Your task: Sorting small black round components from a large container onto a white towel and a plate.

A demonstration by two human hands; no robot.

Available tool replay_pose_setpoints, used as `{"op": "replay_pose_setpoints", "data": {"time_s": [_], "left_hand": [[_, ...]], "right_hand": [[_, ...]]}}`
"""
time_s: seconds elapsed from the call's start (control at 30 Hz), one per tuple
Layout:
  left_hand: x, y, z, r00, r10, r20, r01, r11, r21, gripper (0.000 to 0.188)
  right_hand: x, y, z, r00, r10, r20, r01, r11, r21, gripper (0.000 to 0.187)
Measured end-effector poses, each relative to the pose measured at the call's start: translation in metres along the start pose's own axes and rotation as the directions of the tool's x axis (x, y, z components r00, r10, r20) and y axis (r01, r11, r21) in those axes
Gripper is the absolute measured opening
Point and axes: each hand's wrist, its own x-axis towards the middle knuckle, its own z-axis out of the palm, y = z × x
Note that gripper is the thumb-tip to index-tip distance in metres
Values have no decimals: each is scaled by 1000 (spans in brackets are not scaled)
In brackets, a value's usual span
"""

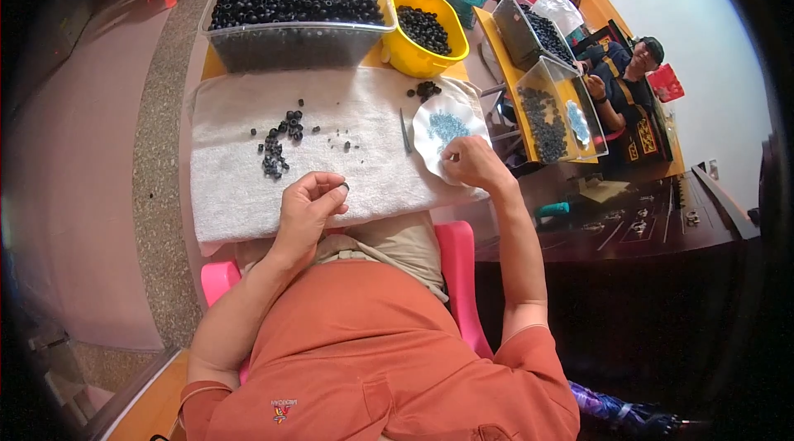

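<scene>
My left hand [311,208] is above the near edge of a white towel [231,176], thumb and finger closed on a small black ring-like part [344,186]. My right hand [473,163] reaches over a white scalloped dish [426,147], its fingers pinched at the dish's near side; what they hold, if anything, is hidden. Tiny light-blue pieces [447,127] lie in that dish. Left of it rests a thin grey tool [405,131], perhaps tweezers. Loose black parts [277,143] are scattered on the towel's left half, and a small black cluster [427,90] sits beyond the dish.
At the back stand a large clear bin [298,40] and a yellow tub [422,64], both holding black parts. To the right, another person [616,77] sits by an orange table with clear bins [550,73]. A pink chair [460,267] is beneath me.
</scene>
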Motion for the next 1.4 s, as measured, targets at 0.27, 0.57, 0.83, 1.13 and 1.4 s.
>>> {"op": "replay_pose_setpoints", "data": {"time_s": [0.27, 0.57, 0.83, 1.13, 1.4], "left_hand": [[-1, 2, 1, 1000, 0, 7, 0, 1000, -6, 13], [0, 0, 0, 1000, 0, 7, 0, 1000, -4, 14], [-2, 1, 0, 1000, 12, -8, -12, 1000, -23, 14], [-1, 3, 0, 997, -75, 35, 79, 991, -108, 14], [-2, 9, -2, 991, -93, 101, 114, 968, -225, 14]], "right_hand": [[4, 1, -4, 998, 14, 55, -18, 997, 73, 17], [-2, -8, -2, 999, -42, -18, 43, 997, 65, 15], [-12, -17, 9, 935, -219, -280, 285, 933, 222, 12], [-8, -82, 56, 986, -151, -77, 125, 345, 930, 10], [0, -109, 83, 972, -235, -8, 59, 210, 976, 12]]}}
